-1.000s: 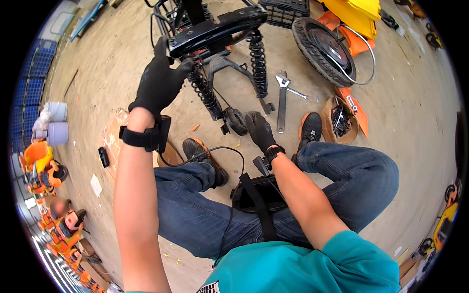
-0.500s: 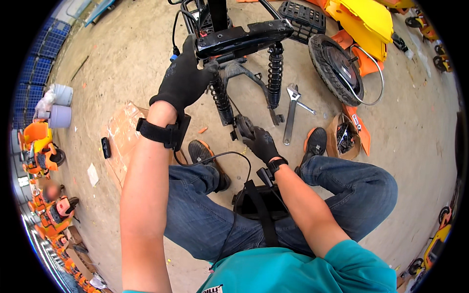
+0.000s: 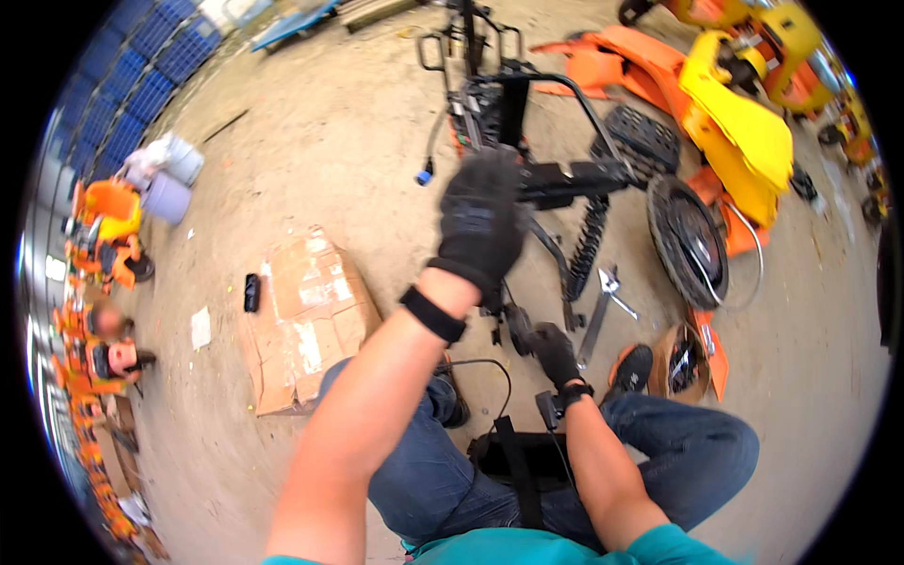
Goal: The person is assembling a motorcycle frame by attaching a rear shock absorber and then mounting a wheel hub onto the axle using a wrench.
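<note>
My left hand (image 3: 482,212), black-gloved and slightly blurred, has its fingers curled on the upright black vehicle frame (image 3: 565,177) at its near crossbar, hiding the left spring shock. My right hand (image 3: 556,353), also gloved, grips a round black part (image 3: 518,325) low beneath the frame. The right spring shock (image 3: 589,240) hangs from the crossbar. An adjustable wrench (image 3: 595,325) and a smaller wrench (image 3: 621,303) lie on the floor beside it. A loose wheel (image 3: 687,240) with a cable lies to the right.
Flattened cardboard (image 3: 306,325) lies left of me, a box of small parts (image 3: 683,367) by my right shoe. Yellow panels (image 3: 739,151), orange panels (image 3: 621,66) and a black crate (image 3: 636,141) are beyond. Pails (image 3: 168,198) and several orange vehicles (image 3: 108,221) line the left.
The view has swung up, so the scene sits lower and further right and more of the frame's far end shows. My left hand appears further right, still at the frame.
</note>
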`<state>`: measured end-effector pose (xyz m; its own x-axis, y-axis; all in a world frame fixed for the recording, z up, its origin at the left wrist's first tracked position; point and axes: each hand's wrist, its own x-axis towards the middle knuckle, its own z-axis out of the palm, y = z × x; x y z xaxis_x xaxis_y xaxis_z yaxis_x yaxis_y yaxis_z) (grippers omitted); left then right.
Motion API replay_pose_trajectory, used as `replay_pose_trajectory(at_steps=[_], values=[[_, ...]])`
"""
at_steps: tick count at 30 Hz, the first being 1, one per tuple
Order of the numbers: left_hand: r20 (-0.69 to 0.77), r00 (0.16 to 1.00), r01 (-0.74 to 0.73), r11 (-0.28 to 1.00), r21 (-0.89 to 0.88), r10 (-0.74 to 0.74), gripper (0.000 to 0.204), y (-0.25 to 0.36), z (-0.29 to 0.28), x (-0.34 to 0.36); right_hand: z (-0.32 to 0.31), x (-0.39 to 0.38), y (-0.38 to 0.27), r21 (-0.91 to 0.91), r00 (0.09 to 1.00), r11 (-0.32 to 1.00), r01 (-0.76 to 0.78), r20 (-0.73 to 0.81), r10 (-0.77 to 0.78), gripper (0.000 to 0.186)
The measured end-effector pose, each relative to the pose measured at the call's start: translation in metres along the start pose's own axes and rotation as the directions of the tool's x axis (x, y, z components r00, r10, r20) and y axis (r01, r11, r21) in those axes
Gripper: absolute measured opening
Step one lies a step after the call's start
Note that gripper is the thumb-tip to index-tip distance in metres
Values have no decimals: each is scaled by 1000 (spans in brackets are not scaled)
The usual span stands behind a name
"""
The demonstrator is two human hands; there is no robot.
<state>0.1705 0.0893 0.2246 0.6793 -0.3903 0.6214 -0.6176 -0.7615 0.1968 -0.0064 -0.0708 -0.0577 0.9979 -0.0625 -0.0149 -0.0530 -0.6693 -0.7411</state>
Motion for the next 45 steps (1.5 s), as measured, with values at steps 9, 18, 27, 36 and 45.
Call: replay_pose_trajectory(at_steps=[9, 18, 27, 36, 45], values=[[267, 953, 125, 989, 81, -143, 57, 17, 10, 26, -202, 148, -36, 535, 873, 837, 114, -457, 173, 27], [251, 967, 62, 994, -85, -38, 47, 5, 13, 36, -273, 250, -99, -317, 859, 844, 432, -142, -492, 29], [270, 962, 75, 990, -123, -39, 48, -8, 10, 38, -265, 252, -119, -305, 875, 827, 471, 47, -481, 20], [359, 925, 173, 979, -103, -126, 38, 0, 6, 49, -271, 255, -111, -408, 746, 640, 651, 184, -640, 33], [287, 950, 146, 987, -68, -121, 38, 2, 14, 46, -273, 264, -105, -270, 719, 672, 689, 142, -680, 41]])
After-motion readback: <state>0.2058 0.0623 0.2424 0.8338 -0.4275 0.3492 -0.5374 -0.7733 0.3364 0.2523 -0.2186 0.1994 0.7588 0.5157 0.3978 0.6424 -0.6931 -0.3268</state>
